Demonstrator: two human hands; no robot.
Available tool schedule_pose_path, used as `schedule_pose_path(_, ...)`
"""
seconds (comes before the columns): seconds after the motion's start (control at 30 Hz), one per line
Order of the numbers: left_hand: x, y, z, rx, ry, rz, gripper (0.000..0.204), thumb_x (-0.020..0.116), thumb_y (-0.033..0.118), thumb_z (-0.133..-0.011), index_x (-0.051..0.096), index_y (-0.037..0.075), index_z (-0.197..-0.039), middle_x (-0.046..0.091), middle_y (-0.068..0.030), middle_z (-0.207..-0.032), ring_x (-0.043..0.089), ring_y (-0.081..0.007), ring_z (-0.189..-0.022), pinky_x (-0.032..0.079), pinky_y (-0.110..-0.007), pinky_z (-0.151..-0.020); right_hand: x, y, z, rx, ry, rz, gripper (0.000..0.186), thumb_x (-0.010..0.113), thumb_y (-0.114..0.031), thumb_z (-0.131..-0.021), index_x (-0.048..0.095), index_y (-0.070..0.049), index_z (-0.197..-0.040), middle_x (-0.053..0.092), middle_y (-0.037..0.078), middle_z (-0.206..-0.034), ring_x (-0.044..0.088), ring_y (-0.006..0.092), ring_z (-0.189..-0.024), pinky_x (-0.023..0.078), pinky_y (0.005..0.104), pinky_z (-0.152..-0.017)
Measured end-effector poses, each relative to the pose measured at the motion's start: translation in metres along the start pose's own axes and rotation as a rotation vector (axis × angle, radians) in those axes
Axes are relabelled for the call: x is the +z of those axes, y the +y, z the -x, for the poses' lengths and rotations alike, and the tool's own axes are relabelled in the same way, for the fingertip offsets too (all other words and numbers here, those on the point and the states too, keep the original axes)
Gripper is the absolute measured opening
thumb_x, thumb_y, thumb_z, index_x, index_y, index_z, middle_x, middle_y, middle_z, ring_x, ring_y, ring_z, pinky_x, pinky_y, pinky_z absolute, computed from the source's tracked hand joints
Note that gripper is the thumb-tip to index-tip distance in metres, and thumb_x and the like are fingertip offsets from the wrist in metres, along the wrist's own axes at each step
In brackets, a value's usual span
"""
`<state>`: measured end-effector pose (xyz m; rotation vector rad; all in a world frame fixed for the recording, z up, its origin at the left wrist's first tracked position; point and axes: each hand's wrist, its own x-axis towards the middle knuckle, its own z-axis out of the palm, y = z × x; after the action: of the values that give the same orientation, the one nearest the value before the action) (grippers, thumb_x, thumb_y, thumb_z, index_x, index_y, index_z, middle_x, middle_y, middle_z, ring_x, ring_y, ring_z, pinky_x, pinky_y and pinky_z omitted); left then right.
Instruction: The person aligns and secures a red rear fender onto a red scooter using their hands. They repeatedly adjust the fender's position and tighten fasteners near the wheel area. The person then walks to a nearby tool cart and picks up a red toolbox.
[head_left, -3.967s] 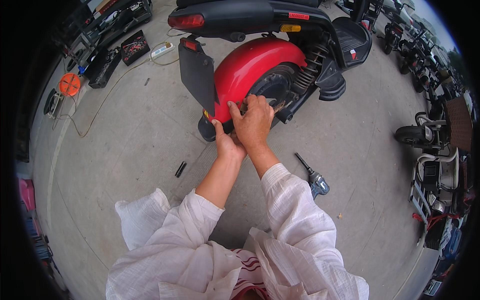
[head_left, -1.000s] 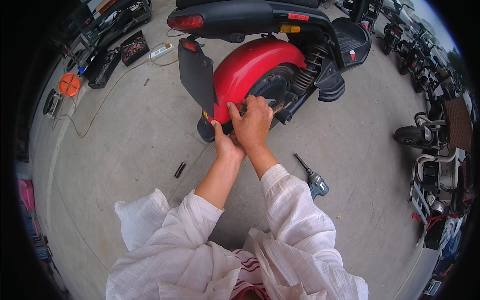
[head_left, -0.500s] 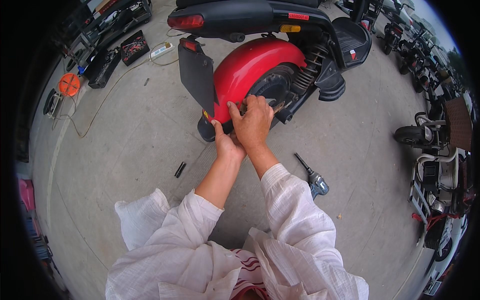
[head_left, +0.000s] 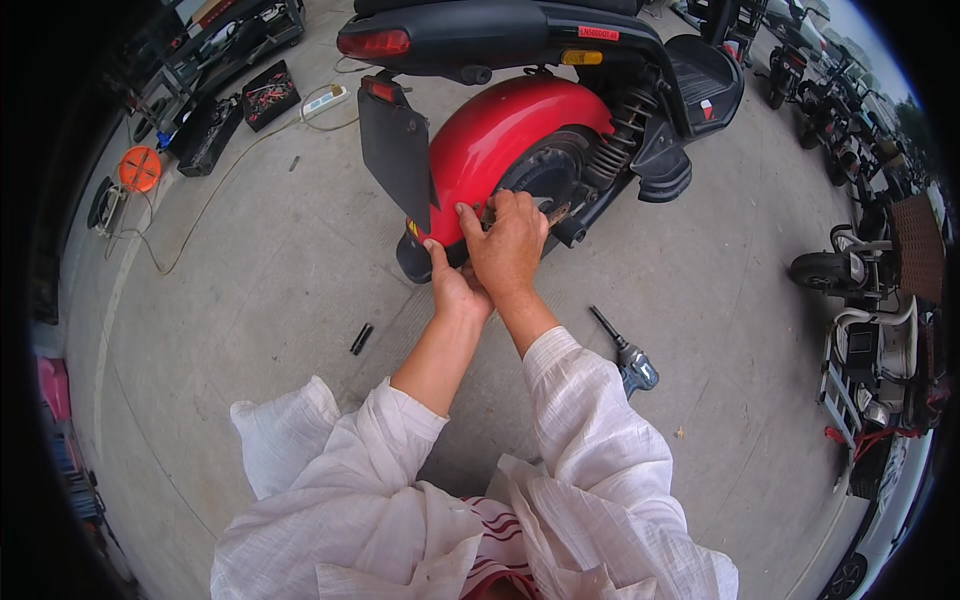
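Observation:
My left hand (head_left: 455, 280) grips the lower end of the red rear fender (head_left: 525, 105) of a black scooter (head_left: 530, 35), thumb on the paint and fingers curled underneath. Just above it my right hand (head_left: 505, 245) is closed at the fender's inner edge, beside the wheel hub (head_left: 553, 160); what its fingers hold is hidden. A black mudflap (head_left: 390, 150) hangs left of the fender. On the floor lie a blue cordless power tool (head_left: 637, 368) with a long socket, right of my arms, and a short black cylinder (head_left: 362, 338), left of them.
Open black toolboxes (head_left: 268, 95), a power strip (head_left: 322, 100), an orange reel (head_left: 139, 168) and loose cable sit at upper left beside a rolling cart (head_left: 270, 25). Parked scooters (head_left: 825, 270) line the right side. A white vehicle (head_left: 890, 510) shows at lower right.
My hands stay in the same grip on the fender. The white vehicle at the lower right edge has come into view and moved toward the bottom of the picture.

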<state>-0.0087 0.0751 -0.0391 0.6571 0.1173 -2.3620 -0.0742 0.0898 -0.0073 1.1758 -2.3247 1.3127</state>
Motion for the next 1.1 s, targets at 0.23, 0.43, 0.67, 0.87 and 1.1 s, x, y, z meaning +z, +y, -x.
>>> schedule_pose_path(0.23, 0.0000, -0.0002, 0.0006, 0.008, -0.001, -0.013, 0.085, 0.022, 0.071, -0.092, 0.033, 0.005, -0.144, 0.039, -0.0165, -0.145, 0.041, -0.0280, -0.133, 0.034, -0.043, -0.111, -0.0002, -0.0012, 0.0001, 0.013, -0.011, -0.023, 0.031, 0.077, -0.028, -0.074, 0.059, -0.004, -0.077, 0.054, 0.012, -0.080, 0.054, 0.0315, -0.082, 0.037, 0.0419, -0.081)
schedule_pose_path(0.43, 0.0018, -0.0007, 0.0019, 0.010, 0.009, -0.019, 0.086, 0.023, 0.072, -0.092, 0.033, 0.004, -0.144, 0.042, -0.0166, -0.143, 0.043, -0.0278, -0.132, 0.034, -0.042, -0.111, -0.0005, -0.0007, -0.0002, 0.000, -0.002, -0.005, 0.031, 0.077, -0.029, -0.074, 0.061, -0.003, -0.081, 0.056, 0.011, -0.078, 0.056, 0.0290, -0.079, 0.038, 0.0405, -0.080)
schedule_pose_path(0.67, -0.0028, -0.0002, -0.0023, 0.012, 0.025, -0.020, 0.086, 0.024, 0.072, -0.091, 0.035, 0.004, -0.143, 0.043, -0.0164, -0.142, 0.044, -0.0275, -0.131, 0.035, -0.042, -0.110, -0.0002, -0.0009, 0.0000, 0.003, -0.013, -0.001, 0.031, 0.077, -0.028, -0.075, 0.061, -0.003, -0.081, 0.056, 0.011, -0.079, 0.056, 0.0291, -0.080, 0.038, 0.0405, -0.080)
schedule_pose_path(0.87, -0.0020, -0.0009, -0.0013, 0.010, 0.019, -0.018, 0.085, 0.023, 0.071, -0.092, 0.035, 0.005, -0.143, 0.044, -0.0159, -0.142, 0.044, -0.0273, -0.131, 0.034, -0.042, -0.111, -0.0002, -0.0007, -0.0002, 0.006, -0.012, -0.007, 0.031, 0.077, -0.029, -0.074, 0.060, -0.003, -0.080, 0.056, 0.011, -0.080, 0.055, 0.0299, -0.081, 0.038, 0.0410, -0.081)
schedule_pose_path(1.1, 0.0031, -0.0020, 0.0020, 0.022, 0.002, -0.005, 0.083, 0.023, 0.070, -0.093, 0.037, 0.006, -0.143, 0.044, -0.0150, -0.142, 0.044, -0.0272, -0.131, 0.034, -0.042, -0.111, -0.0003, -0.0008, -0.0004, 0.012, -0.016, -0.019, 0.031, 0.077, -0.029, -0.074, 0.059, -0.004, -0.078, 0.054, 0.012, -0.081, 0.053, 0.0315, -0.082, 0.037, 0.0419, -0.081)
